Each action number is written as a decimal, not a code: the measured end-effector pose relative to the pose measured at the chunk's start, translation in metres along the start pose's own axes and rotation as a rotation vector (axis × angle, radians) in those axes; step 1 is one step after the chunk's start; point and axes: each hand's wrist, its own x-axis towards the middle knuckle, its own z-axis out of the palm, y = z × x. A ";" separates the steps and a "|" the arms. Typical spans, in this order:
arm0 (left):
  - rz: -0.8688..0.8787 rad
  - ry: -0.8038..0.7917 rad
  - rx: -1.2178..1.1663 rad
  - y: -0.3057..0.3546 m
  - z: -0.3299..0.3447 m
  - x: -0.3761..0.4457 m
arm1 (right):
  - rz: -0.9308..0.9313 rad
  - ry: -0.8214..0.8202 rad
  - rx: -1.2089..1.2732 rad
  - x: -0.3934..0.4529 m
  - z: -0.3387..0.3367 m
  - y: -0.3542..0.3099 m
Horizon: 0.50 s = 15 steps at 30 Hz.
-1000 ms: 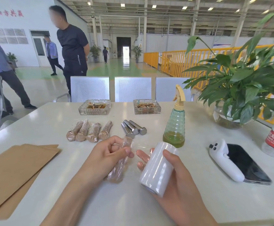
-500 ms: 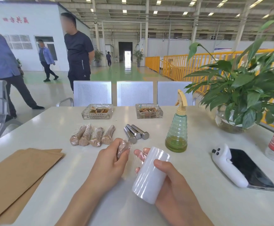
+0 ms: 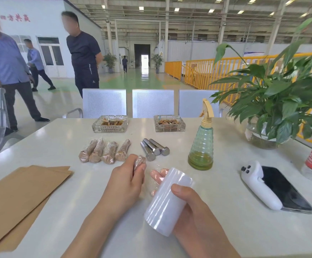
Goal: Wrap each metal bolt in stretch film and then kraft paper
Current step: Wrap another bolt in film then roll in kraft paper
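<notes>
Bolt (image 3: 140, 161), film-covered, now gripped upright-ish in left hand (image 3: 127, 181) at frame centre; 1 s ago it lay slanted toward the table. Long axis runs away from the wearer, tip pointing up-frame. Right hand (image 3: 192, 207) curls round film roll (image 3: 168, 200). Judged: film stage nearly done, paper (image 3: 21, 192) next.

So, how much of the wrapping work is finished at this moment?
Done: four wrapped bolts lie in a row on the table. In hand: the left hand grips a bolt covered in film, and the right hand holds the film roll. Left: three bare bolts wait beside the row, and the kraft paper sheets lie flat.
</notes>
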 end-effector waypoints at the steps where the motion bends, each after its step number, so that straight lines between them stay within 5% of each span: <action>1: 0.011 0.004 0.029 -0.002 0.000 0.000 | -0.004 0.013 -0.022 0.000 0.001 0.000; 3: -0.049 -0.036 -0.057 -0.002 -0.002 0.001 | -0.009 0.024 -0.039 -0.001 0.002 0.000; 6: -0.424 -0.093 -0.559 0.007 -0.006 0.007 | -0.014 0.038 -0.033 0.000 0.003 -0.001; 8: -0.525 -0.187 -0.677 0.007 -0.009 0.009 | -0.027 0.044 -0.010 0.000 0.004 -0.003; 11: -0.319 -0.286 -0.524 0.005 -0.015 0.003 | -0.030 0.032 0.032 -0.002 0.003 -0.007; 15: -0.195 -0.191 -0.467 0.006 -0.014 -0.002 | -0.016 0.065 0.088 -0.001 -0.002 -0.009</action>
